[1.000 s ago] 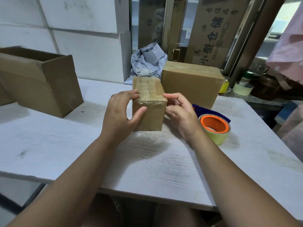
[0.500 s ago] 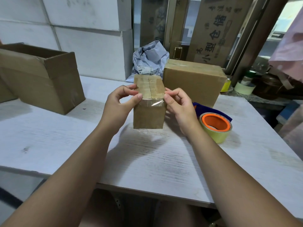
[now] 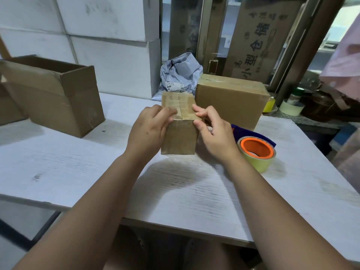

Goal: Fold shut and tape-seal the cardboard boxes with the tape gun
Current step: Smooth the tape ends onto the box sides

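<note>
The small cardboard box (image 3: 180, 137) stands on the white, wood-grained table (image 3: 78, 162), near the middle, with clear tape across its closed top flaps. The left hand (image 3: 150, 129) grips its left side, fingers curled over the top's near edge. The right hand (image 3: 216, 133) pinches the right near corner, fingers bent on top and thumb on the front face. Just right of that hand lies the tape gun (image 3: 257, 152), its blue body behind an orange-cored roll. A larger sealed box (image 3: 229, 98) sits behind, at the far right. An open box (image 3: 52, 94) stands at the far left. A crumpled grey mailer bag (image 3: 181, 73) lies at the far edge, beside stacked white blocks (image 3: 109, 55). A printed carton (image 3: 261, 36) leans in the window frame beyond.
</note>
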Available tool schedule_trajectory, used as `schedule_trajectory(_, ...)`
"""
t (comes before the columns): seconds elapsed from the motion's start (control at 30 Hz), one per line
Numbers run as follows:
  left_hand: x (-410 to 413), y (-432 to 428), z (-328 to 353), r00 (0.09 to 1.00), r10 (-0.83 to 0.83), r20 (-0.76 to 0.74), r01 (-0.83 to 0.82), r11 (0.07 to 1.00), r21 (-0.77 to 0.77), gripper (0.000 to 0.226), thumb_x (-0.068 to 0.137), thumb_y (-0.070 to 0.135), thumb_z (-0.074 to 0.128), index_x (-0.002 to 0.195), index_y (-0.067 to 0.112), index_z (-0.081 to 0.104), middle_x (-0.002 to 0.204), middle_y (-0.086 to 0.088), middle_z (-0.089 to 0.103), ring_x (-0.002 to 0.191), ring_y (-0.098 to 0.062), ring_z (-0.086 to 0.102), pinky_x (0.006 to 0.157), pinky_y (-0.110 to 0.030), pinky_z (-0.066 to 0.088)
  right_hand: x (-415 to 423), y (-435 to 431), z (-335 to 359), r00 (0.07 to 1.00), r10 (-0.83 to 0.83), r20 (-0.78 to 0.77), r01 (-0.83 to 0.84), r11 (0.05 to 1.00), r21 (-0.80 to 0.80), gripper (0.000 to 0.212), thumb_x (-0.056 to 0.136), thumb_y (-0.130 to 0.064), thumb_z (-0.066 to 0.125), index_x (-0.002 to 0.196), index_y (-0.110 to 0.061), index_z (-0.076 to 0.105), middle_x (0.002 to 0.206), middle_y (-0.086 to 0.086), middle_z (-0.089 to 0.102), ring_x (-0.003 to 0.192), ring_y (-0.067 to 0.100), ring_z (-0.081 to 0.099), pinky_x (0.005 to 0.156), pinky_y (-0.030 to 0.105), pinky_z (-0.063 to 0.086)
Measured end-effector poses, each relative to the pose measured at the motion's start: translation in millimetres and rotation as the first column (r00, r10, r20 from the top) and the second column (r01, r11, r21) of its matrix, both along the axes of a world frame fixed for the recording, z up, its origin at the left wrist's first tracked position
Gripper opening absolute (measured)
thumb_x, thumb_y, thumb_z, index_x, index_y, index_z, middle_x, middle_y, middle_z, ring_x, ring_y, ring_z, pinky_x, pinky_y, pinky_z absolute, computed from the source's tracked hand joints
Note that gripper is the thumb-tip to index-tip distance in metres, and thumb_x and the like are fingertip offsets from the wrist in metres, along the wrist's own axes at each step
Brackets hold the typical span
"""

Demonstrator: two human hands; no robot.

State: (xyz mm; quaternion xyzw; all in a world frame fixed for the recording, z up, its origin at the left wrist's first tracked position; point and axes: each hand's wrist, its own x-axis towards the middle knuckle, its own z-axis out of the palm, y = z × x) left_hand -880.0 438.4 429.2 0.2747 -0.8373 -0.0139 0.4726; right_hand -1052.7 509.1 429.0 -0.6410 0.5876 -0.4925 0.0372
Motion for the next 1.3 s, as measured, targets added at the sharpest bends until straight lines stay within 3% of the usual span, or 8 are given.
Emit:
schedule_trajectory(0.13,0,-1,-5,0.997,0.038,0.060,-0.035,0.998,-0.049,0.037,0.090,0.018,0.038,0.113,0.015,0.066,0.102,-0.012,0.062,0.092,-0.030,0.051,0.068,-0.039,0.050,1,0,1,0.993,-0.032,-0.111,0.029,0.999,-0.023,0.011,0.096,-0.018,0.051,0.103,-0.010,0.054,0.130,-0.005,0.059,0.120,0.018,0.053,0.094,0.039,0.046)
schedule_trajectory(0.27,-9,4,-7,0.998,0.067,-0.019,-0.065,0.993,0.094,0.039,0.090,0.041,0.041,0.107,0.017,0.066,0.101,-0.005,0.056,0.097,-0.021,0.044,0.079,-0.032,0.041,3,-3,-5,0.982,-0.053,-0.184,0.038,0.996,-0.080,0.031,0.096,-0.020,0.045,0.122,-0.015,0.060,0.131,0.000,0.057,0.121,0.017,0.050,0.102,0.026,0.037)
schedule_trajectory(0.4,-19,5,-4,0.984,0.068,-0.163,-0.023,0.963,0.267,0.049,0.079,0.057,0.046,0.094,0.016,0.068,0.096,-0.003,0.050,0.098,-0.021,0.041,0.078,-0.017,0.026,6,-4,-12,0.993,-0.015,-0.115,0.006,0.996,-0.084,0.034,0.095,-0.025,0.049,0.126,-0.018,0.060,0.134,-0.001,0.053,0.126,0.012,0.045,0.107,0.030,0.035)
schedule_trajectory(0.7,-12,-5,-11,0.992,-0.023,-0.123,0.044,0.986,0.163,0.041,0.080,0.048,0.056,0.100,0.015,0.070,0.096,0.003,0.047,0.097,-0.018,0.038,0.085,-0.016,0.026,8,-9,-15,1.000,-0.025,-0.003,0.025,0.994,-0.108,0.030,0.091,-0.023,0.058,0.120,-0.019,0.064,0.131,-0.004,0.054,0.120,-0.007,0.041,0.100,0.005,0.027)
schedule_trajectory(0.9,-6,-7,-8,0.981,-0.103,-0.165,0.147,0.949,0.280,0.029,0.081,0.046,0.056,0.105,0.031,0.065,0.099,0.010,0.045,0.104,-0.014,0.040,0.091,-0.005,0.024,10,-9,-17,0.994,0.004,0.109,0.007,0.995,-0.096,0.028,0.091,-0.023,0.059,0.119,-0.023,0.065,0.127,-0.016,0.051,0.121,-0.005,0.043,0.099,0.039,0.047)
schedule_trajectory(1.03,-7,-3,-7,0.972,-0.104,-0.210,0.169,0.932,0.321,0.023,0.087,0.028,0.051,0.104,0.029,0.066,0.097,0.013,0.046,0.108,-0.017,0.043,0.092,-0.004,0.025,9,-9,-15,0.991,0.003,0.134,0.004,0.999,-0.051,0.032,0.086,-0.029,0.067,0.118,-0.027,0.065,0.127,-0.020,0.049,0.121,-0.005,0.043,0.100,0.043,0.046)
schedule_trajectory(1.2,3,-7,-12,0.948,-0.212,-0.235,0.287,0.890,0.355,0.027,0.087,0.033,0.054,0.113,0.038,0.059,0.112,0.023,0.047,0.120,-0.009,0.046,0.104,-0.031,0.039,11,-8,-11,0.993,-0.009,0.118,0.015,0.999,-0.046,0.031,0.087,-0.021,0.067,0.117,-0.023,0.066,0.131,-0.011,0.053,0.117,-0.010,0.042,0.094,0.003,0.032)
schedule_trajectory(1.3,11,-7,-12,0.918,-0.248,-0.310,0.365,0.834,0.414,0.033,0.092,0.011,0.053,0.115,0.035,0.057,0.121,0.022,0.053,0.121,0.003,0.046,0.103,-0.028,0.042,7,-8,-10,0.992,0.007,0.127,0.000,0.998,-0.057,0.025,0.093,-0.020,0.059,0.117,-0.024,0.066,0.129,-0.011,0.055,0.117,-0.012,0.043,0.095,0.004,0.032)
